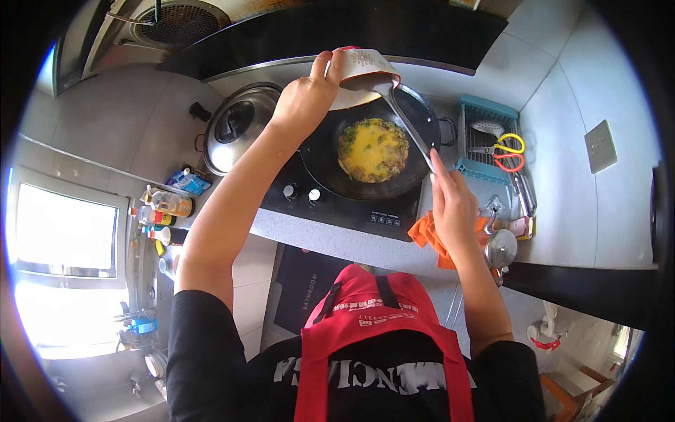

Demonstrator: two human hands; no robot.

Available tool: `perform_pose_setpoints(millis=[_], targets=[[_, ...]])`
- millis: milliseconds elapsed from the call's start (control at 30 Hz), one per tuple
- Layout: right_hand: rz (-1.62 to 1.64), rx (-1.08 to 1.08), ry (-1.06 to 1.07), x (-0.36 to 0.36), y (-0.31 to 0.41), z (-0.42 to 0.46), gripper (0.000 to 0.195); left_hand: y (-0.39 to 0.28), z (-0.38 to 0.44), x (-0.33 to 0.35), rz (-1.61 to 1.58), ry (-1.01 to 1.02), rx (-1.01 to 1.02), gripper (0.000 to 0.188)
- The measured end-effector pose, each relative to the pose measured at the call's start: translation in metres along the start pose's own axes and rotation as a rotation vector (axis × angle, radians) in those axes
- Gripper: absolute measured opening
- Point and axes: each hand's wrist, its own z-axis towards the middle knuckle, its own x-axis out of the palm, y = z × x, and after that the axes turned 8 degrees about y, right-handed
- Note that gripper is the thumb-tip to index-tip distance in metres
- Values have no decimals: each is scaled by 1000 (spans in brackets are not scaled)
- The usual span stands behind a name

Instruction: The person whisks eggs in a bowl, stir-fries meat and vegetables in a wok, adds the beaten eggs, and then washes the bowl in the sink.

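Observation:
My left hand (311, 97) grips the rim of a white patterned bowl (364, 62), tipped over the back of a black wok (327, 169). The handle of a metal spoon or ladle (408, 124) is held in my right hand (448, 198); its head rests at the bowl's mouth. Below them in the wok lies a round of yellow egg mixture (373, 150) with green and brown bits around its edge. The wok stands on a black cooktop (337, 208) with two knobs. The inside of the bowl is partly hidden.
A steel lid (219, 147) leans left of the wok. To the right are a blue-green rack (482, 169), scissors (510, 162), an orange cloth (430, 235) and a small metal pot (501, 248). Bottles (171, 203) stand at the left; a range hood (337, 31) spans the back.

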Motion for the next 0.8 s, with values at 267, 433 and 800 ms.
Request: perform_pose_setpoints(millis=[267, 433, 800], targets=[[-193, -1, 26, -8, 22, 4, 49, -9, -7, -3, -25, 54, 1, 62], [-330, 17, 138, -2, 25, -15, 54, -2, -4, -1, -18, 18, -22, 61], [-375, 25, 159, -9, 32, -23, 66, 2, -7, -2, 73, -16, 12, 57]])
